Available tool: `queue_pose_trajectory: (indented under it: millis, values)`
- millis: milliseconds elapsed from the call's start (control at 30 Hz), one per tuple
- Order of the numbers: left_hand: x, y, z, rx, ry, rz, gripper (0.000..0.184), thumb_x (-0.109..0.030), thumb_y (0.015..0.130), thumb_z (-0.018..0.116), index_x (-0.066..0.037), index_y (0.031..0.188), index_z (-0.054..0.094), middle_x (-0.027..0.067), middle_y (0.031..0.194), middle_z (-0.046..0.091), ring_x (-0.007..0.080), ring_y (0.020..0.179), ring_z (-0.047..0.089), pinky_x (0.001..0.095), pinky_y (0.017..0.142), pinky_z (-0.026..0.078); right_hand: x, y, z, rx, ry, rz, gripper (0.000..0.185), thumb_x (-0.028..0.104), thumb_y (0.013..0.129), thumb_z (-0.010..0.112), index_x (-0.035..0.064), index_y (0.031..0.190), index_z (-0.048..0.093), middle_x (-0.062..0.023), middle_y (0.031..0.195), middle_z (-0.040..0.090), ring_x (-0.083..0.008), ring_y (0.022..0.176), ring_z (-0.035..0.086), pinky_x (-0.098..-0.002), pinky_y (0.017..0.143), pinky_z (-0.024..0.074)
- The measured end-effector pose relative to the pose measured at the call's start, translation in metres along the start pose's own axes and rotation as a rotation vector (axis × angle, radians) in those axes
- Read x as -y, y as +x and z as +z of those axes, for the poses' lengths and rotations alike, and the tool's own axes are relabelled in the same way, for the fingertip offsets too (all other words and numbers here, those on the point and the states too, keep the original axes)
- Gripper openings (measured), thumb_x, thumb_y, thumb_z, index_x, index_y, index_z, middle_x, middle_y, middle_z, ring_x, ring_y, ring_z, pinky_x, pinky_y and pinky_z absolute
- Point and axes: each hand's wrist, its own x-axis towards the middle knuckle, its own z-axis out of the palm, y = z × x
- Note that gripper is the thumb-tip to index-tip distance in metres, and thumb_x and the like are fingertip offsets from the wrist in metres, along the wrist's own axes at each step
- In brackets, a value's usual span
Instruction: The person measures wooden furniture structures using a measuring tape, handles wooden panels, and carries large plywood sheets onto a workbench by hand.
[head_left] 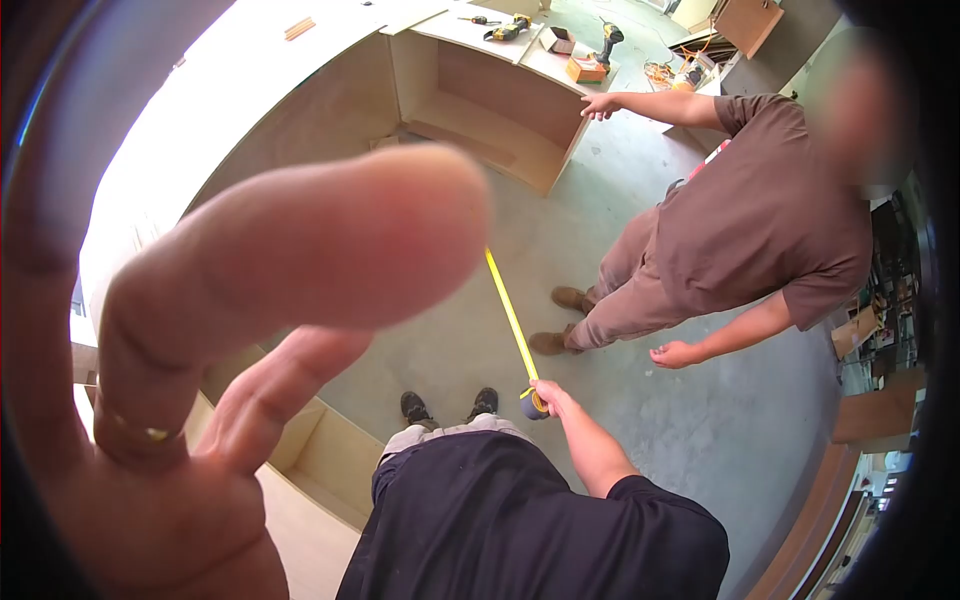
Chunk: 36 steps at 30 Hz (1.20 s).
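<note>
My left hand [190, 400] looms very close to the camera and covers much of the left side. Its fingers are apart and bent, with a ring on one, and nothing shows between them. Lower down, my right hand [546, 393] grips a tape measure [532, 405] with a dark case. From it the yellow blade [513, 322] runs out over the floor, and its far end is hidden behind a finger of my left hand.
A person in a brown shirt [760, 210] stands at right, one arm stretched toward a large wooden cabinet [490, 90]. Drills [510, 28] and a small box [587, 69] lie on top. Another wooden box-like piece [325, 450] stands at lower left. Concrete floor [680, 430] lies between.
</note>
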Motion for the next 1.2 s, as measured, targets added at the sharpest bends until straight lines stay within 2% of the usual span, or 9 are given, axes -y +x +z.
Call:
queue_pose_trajectory:
  millis: [133,400,633,733,900,967,1033,1133,1200]
  values:
    - [0.002,-0.003,0.004,-0.027,0.028,-0.047,0.109,-0.053,0.070,0.071,-0.004,0.147,0.012,0.0240,0.146,0.026,0.0275,0.118,0.049,0.0441,0.099,0.042,-0.026,0.002,-0.015,-0.050,0.062,0.019,0.029,0.031,0.091,0.052,0.0032,0.094,0.061,-0.0015,0.064,0.050,-0.0129,0.052,0.045,-0.0306,0.048,0.0366]
    - [-0.016,-0.056,-0.027,-0.278,0.003,-0.293,0.112,-0.054,0.068,0.073,-0.005,0.147,0.012,0.0235,0.147,0.024,0.0263,0.118,0.049,0.0430,0.098,0.043,-0.012,0.005,0.012,-0.079,0.071,0.008,0.031,0.033,0.092,0.051,0.0037,0.090,0.061,-0.0018,0.063,0.050,-0.0112,0.052,0.043,-0.0316,0.047,0.0340]
    - [-0.007,-0.063,-0.017,-0.693,-0.112,-0.525,0.114,-0.055,0.066,0.074,-0.005,0.148,0.011,0.0231,0.148,0.023,0.0252,0.118,0.050,0.0420,0.098,0.045,0.074,0.001,0.002,-0.002,0.150,-0.091,0.037,0.038,0.089,0.053,0.0029,0.099,0.061,-0.0087,0.083,0.059,-0.0161,0.072,0.051,-0.0351,0.059,0.0396]
    - [0.034,-0.109,-0.017,-0.763,-0.270,-0.658,0.081,-0.025,0.081,0.060,-0.010,0.148,0.016,0.0169,0.144,0.032,0.0237,0.118,0.047,0.0404,0.095,0.045,0.113,0.011,-0.006,0.021,0.230,-0.179,0.040,0.040,0.088,0.053,0.0032,0.101,0.059,-0.0108,0.091,0.060,-0.0170,0.079,0.053,-0.0364,0.064,0.0414]
    - [0.120,-0.271,-0.002,-1.045,-0.239,-1.164,0.082,-0.031,0.083,0.069,-0.016,0.148,0.020,0.0084,0.140,0.036,0.0185,0.113,0.050,0.0414,0.088,0.040,0.170,0.024,-0.040,0.276,0.548,-0.189,0.032,0.036,0.090,0.049,0.0060,0.093,0.059,-0.0076,0.080,0.063,-0.0197,0.071,0.059,-0.0378,0.067,0.0475]
    - [0.131,-0.327,0.019,-1.115,-0.176,-1.446,0.089,-0.032,0.082,0.069,-0.014,0.149,0.013,0.0045,0.117,0.051,0.0160,0.100,0.053,0.0395,0.080,0.042,0.188,0.006,-0.048,0.254,0.638,-0.221,0.029,0.040,0.087,0.053,0.0128,0.077,0.058,-0.0031,0.066,0.060,-0.0197,0.054,0.057,-0.0367,0.055,0.0469]
    - [0.150,-0.422,0.044,-1.067,-0.088,-1.574,0.093,-0.023,0.080,0.071,-0.005,0.147,0.010,0.0079,0.106,0.052,0.0190,0.095,0.054,0.0296,0.070,0.048,0.200,-0.006,-0.056,0.221,0.620,-0.194,0.030,0.041,0.088,0.053,0.0133,0.077,0.057,-0.0014,0.065,0.059,-0.0186,0.055,0.057,-0.0365,0.056,0.0474]
    - [0.157,-0.568,0.095,-0.717,0.281,-1.690,0.093,-0.025,0.074,0.076,0.004,0.143,0.020,0.0278,0.137,0.039,0.0363,0.126,0.041,0.0388,0.105,0.033,0.197,0.002,-0.063,0.163,0.600,-0.189,0.039,0.041,0.091,0.046,0.0059,0.101,0.059,-0.0090,0.093,0.064,-0.0215,0.083,0.061,-0.0403,0.079,0.0463]
    - [0.125,-0.571,0.122,-0.537,0.411,-1.956,0.095,-0.028,0.070,0.079,0.008,0.140,0.024,0.0298,0.141,0.033,0.0398,0.131,0.033,0.0400,0.109,0.029,0.185,0.003,-0.061,0.137,0.555,-0.148,0.041,0.041,0.091,0.046,0.0049,0.107,0.057,-0.0105,0.100,0.063,-0.0217,0.090,0.059,-0.0393,0.083,0.0446]
